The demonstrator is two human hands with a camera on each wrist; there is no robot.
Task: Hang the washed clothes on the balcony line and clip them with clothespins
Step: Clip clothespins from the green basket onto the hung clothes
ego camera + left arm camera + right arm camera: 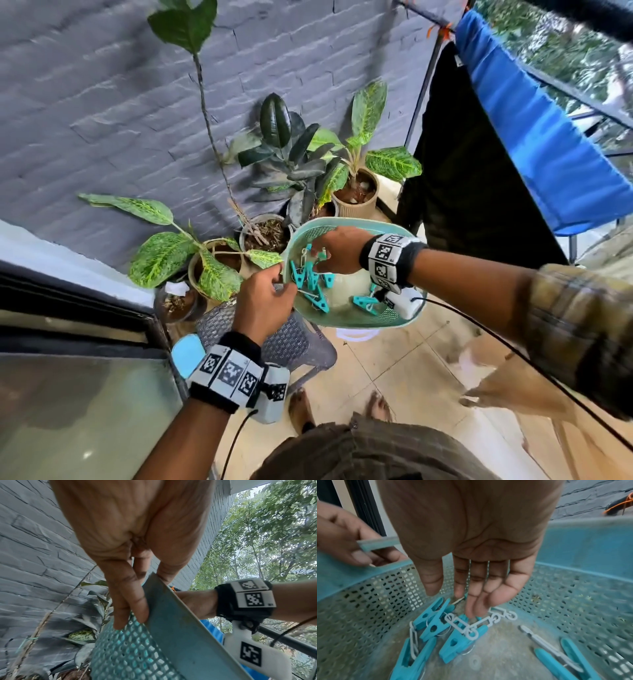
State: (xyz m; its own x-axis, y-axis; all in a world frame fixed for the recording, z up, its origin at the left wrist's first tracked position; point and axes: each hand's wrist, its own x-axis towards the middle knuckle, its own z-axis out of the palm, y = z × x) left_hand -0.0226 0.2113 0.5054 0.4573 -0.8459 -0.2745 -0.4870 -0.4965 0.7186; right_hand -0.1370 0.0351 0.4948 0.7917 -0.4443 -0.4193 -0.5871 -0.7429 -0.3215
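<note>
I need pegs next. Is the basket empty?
Not empty: several teal clothespins lie on the bottom of the basket, and the right hand reaches in toward them.

From my head camera I look steeply down over both forearms at the basket [356,318] held at waist height, with the brick wall [102,102] ahead. My left wrist camera sits very close under the left hand [130,536], facing up along it past the basket's rim [180,622] towards trees. My right wrist camera looks down along the right hand [471,534] into the basket, close to the clothespins [436,626]. All three views share the basket; each wrist view catches the opposite hand.
</note>
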